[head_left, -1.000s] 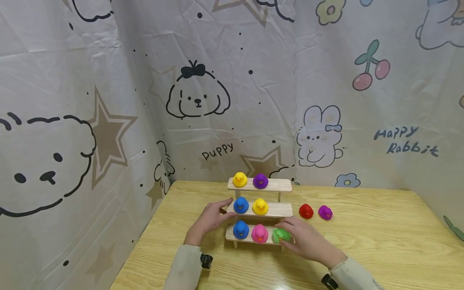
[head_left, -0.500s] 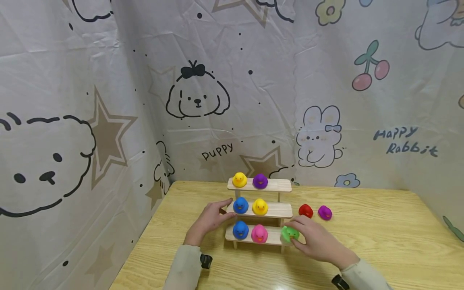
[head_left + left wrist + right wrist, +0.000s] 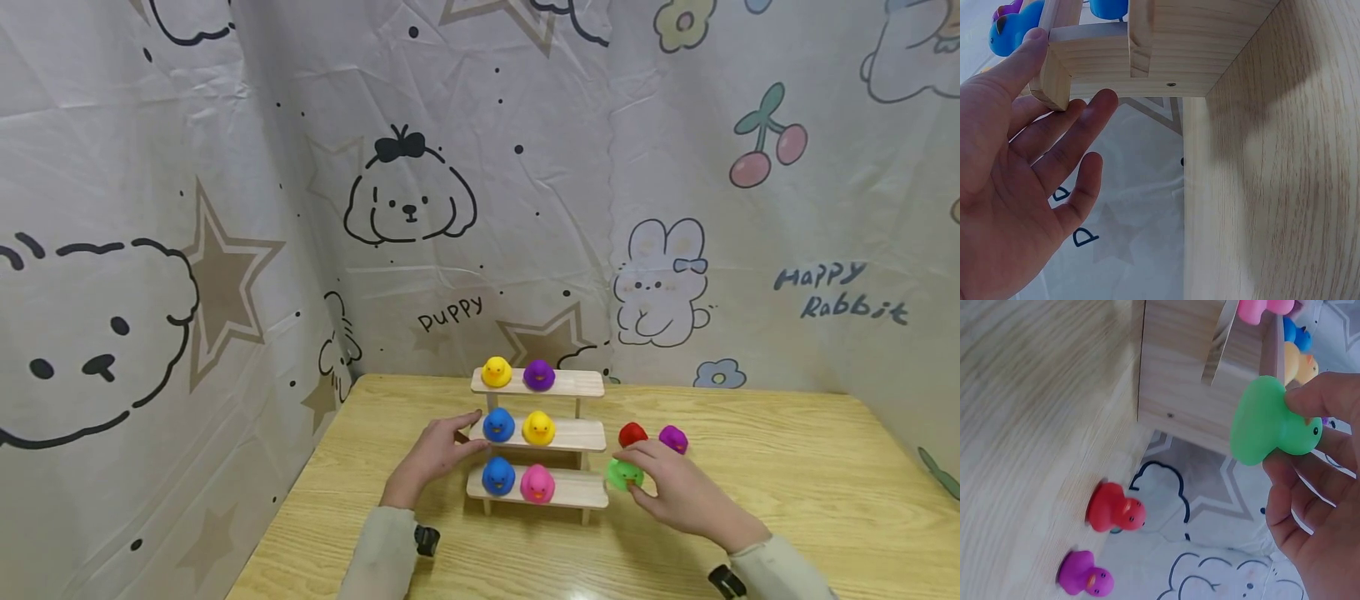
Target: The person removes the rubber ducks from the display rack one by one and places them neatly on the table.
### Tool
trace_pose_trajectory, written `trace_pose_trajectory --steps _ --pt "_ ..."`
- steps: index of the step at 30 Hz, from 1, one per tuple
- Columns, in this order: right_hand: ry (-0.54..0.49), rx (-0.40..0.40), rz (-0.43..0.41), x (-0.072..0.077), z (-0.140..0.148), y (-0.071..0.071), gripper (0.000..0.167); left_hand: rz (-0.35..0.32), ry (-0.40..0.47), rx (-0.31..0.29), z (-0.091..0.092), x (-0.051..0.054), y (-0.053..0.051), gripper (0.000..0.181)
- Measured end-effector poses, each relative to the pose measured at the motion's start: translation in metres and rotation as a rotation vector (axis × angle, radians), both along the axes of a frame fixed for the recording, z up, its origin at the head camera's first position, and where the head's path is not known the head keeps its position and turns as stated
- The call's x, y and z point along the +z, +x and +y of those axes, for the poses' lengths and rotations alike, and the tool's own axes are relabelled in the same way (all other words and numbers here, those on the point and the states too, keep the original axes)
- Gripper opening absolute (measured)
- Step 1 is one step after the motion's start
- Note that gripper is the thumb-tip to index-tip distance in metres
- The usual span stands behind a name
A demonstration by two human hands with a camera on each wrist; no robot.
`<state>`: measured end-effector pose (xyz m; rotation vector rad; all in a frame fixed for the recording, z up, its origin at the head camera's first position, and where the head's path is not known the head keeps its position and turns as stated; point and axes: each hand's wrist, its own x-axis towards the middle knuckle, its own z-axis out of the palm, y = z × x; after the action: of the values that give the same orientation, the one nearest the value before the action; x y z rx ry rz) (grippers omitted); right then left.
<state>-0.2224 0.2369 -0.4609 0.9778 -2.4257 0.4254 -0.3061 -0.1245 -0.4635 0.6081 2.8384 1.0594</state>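
Note:
My right hand (image 3: 678,492) pinches a green rubber duck (image 3: 622,476) between thumb and fingers, off the right end of a three-tier wooden display shelf (image 3: 577,487). In the right wrist view the green duck (image 3: 1260,422) is tipped sideways above the table. My left hand (image 3: 431,458) holds the left end of the middle tier, thumb on one side of the board (image 3: 1054,81) and fingers on the other. A blue duck (image 3: 498,476) and a pink duck (image 3: 537,484) sit on the bottom tier. The middle tier bears a blue duck (image 3: 498,425) and a yellow duck (image 3: 538,427).
On the top tier are a yellow duck (image 3: 497,372) and a purple duck (image 3: 538,375). A red duck (image 3: 1113,507) and a magenta duck (image 3: 1085,574) stand on the wooden table (image 3: 787,483), right of the shelf. A printed curtain (image 3: 450,208) hangs behind the table.
My right hand has carried the green duck rightward off the bottom tier's right end, past the shelf's edge. The left hand and the shelf have stayed put.

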Motion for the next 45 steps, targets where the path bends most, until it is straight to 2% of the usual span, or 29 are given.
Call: trace_pose_trajectory --steps 11,18,31,41,45 --pt "0.023 -0.108 -0.029 0.004 0.022 -0.001 0.041 0.009 -0.005 -0.004 0.0 0.001 0.002 0.061" --pt "0.019 -0.166 -0.088 0.002 0.036 -0.005 0.042 0.003 -0.005 -0.002 0.0 0.001 0.002 0.062" --pt "-0.007 -0.218 -0.157 0.0 0.056 -0.009 0.043 0.015 0.006 -0.023 -0.001 0.002 0.001 0.062" --pt "-0.029 -0.244 -0.148 -0.001 0.075 -0.015 0.039 0.01 -0.006 -0.018 0.0 0.002 0.0 0.062" --pt "-0.041 -0.268 -0.188 0.0 0.081 -0.018 0.038 0.015 -0.004 -0.022 -0.001 0.0 0.0 0.062"
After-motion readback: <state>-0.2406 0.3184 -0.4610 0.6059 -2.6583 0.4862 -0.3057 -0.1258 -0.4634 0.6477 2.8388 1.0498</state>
